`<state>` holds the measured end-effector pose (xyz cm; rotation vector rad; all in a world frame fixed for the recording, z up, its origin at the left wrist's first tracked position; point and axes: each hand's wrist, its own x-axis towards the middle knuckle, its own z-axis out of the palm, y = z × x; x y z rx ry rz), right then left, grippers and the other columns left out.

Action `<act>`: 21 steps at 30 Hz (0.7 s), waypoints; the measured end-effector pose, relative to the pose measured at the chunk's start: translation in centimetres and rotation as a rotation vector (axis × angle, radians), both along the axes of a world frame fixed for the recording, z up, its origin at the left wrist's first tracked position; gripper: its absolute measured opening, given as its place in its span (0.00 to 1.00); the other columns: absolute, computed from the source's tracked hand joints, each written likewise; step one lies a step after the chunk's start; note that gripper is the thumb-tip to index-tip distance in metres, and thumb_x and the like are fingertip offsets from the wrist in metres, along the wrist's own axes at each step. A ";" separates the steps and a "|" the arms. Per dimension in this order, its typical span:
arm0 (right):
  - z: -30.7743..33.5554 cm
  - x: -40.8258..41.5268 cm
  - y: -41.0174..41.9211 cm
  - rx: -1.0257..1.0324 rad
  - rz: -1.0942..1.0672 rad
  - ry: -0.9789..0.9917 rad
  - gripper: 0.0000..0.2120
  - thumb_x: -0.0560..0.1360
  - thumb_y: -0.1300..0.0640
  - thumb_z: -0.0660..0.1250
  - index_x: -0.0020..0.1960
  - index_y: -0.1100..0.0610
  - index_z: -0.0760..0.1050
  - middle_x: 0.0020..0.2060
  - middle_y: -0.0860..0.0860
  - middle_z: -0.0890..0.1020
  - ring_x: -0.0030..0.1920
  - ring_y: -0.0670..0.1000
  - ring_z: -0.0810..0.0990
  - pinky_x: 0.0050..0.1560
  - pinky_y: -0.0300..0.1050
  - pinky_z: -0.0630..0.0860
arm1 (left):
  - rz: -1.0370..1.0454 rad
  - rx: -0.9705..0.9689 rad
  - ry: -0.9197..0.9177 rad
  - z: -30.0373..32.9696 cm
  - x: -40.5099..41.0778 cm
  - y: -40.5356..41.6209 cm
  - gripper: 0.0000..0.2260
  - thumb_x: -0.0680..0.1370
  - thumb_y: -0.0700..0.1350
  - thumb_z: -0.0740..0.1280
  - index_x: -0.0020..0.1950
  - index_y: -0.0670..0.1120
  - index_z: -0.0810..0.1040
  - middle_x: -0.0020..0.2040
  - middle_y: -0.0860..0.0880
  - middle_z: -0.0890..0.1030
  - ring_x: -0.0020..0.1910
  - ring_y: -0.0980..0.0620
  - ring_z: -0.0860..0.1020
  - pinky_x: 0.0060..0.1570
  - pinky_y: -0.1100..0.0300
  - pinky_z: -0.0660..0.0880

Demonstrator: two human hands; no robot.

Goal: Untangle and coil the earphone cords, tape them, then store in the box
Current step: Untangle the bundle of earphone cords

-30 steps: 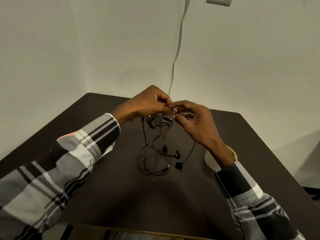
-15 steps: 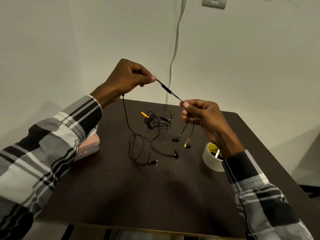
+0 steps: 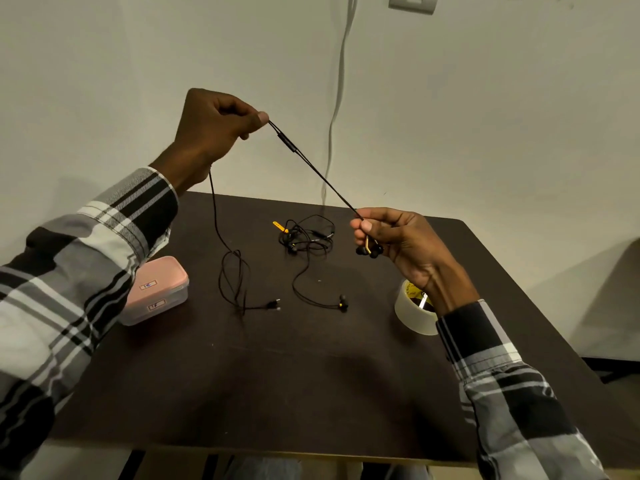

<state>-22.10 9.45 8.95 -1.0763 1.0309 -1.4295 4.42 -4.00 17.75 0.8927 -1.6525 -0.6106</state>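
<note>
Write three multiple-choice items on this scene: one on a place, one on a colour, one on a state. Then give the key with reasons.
1. Where does the roll of clear packing tape stand?
A. on the dark brown table, under the right wrist
B. on top of the box
C. on the floor

2. What colour is the lid of the small plastic box?
A. blue
B. pink
C. green

3. How is the black earphone cord between the two hands?
A. cut in two
B. wound into a coil
C. pulled into a straight line

Key:
1 A: the roll sits on the table at the right side, below the right hand.
2 B: the lid is pale pink.
3 C: the left hand pinches it high and the right hand lower, and it runs straight between them.
</note>
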 end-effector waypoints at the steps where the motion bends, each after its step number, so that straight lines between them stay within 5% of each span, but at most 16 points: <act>1: -0.1 -0.1 0.1 0.003 0.000 -0.008 0.12 0.71 0.71 0.68 0.55 0.67 0.79 0.43 0.58 0.86 0.39 0.50 0.85 0.43 0.43 0.82 | 0.001 0.000 -0.004 -0.1 0.0 -0.1 0.08 0.73 0.47 0.75 0.44 0.43 0.84 0.37 0.49 0.81 0.29 0.63 0.76 0.33 0.74 0.69; 9: -0.4 -0.9 0.3 0.040 -0.072 0.154 0.13 0.72 0.70 0.70 0.56 0.65 0.80 0.47 0.59 0.87 0.45 0.53 0.86 0.51 0.47 0.83 | -0.040 0.033 0.010 -0.6 -0.5 0.7 0.11 0.74 0.46 0.75 0.47 0.39 0.84 0.32 0.55 0.80 0.26 0.63 0.73 0.29 0.74 0.67; 16: 2.4 1.6 -0.5 -0.124 -0.216 0.449 0.18 0.71 0.63 0.76 0.60 0.58 0.81 0.54 0.50 0.86 0.56 0.46 0.84 0.55 0.41 0.79 | -0.304 0.041 -0.284 -1.6 -4.1 3.9 0.09 0.72 0.48 0.76 0.45 0.43 0.85 0.31 0.53 0.82 0.31 0.60 0.75 0.33 0.68 0.70; 21: 5.2 4.3 -0.6 -0.251 -0.149 0.521 0.11 0.74 0.65 0.73 0.55 0.57 0.81 0.47 0.58 0.87 0.49 0.50 0.86 0.51 0.41 0.82 | -0.383 0.049 -0.282 -1.8 -6.2 5.1 0.07 0.74 0.45 0.75 0.44 0.41 0.85 0.28 0.54 0.79 0.29 0.62 0.74 0.30 0.72 0.68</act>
